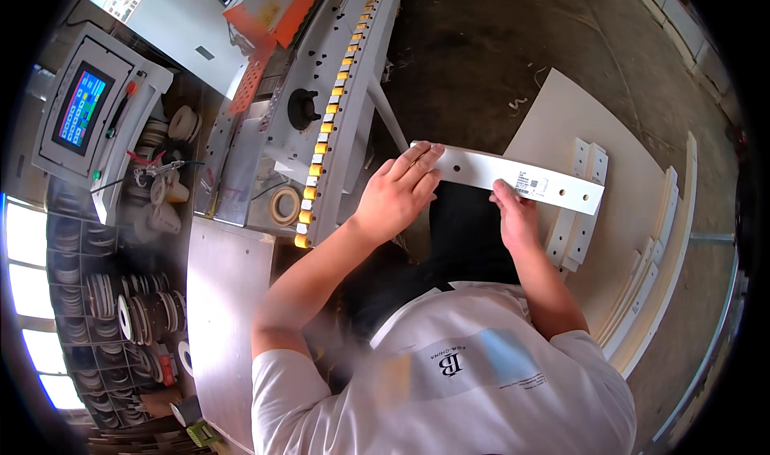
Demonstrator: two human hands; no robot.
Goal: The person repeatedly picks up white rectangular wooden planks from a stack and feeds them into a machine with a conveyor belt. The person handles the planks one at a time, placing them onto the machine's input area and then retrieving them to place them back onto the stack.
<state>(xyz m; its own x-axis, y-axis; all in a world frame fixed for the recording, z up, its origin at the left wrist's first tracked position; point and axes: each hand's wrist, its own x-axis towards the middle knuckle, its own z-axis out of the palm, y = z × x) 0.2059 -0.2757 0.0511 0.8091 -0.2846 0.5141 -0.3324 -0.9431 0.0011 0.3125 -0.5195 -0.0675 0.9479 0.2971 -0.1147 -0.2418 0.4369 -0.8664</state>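
Note:
A narrow white board with drilled holes and a printed label (489, 169) is held up in front of my body, slanting slightly down to the right. My left hand (399, 194) is closed over its left end, fingers lying together across the top face; the thumb is hidden. Nearer the label, my right hand (517, 221) pinches the lower edge, thumb on the face and the other fingers behind. Beyond my right hand, similar white strips with holes (579, 206) lie on a large pale panel (622, 146).
To the left stands a grey machine with a row of yellow rollers (318, 148) and an orange guard (277, 10). A touchscreen panel (83, 106) is farther left, above shelved banding rolls (148, 315). A flat grey surface (228, 295) borders my left arm. Long strips (642, 295) lie right.

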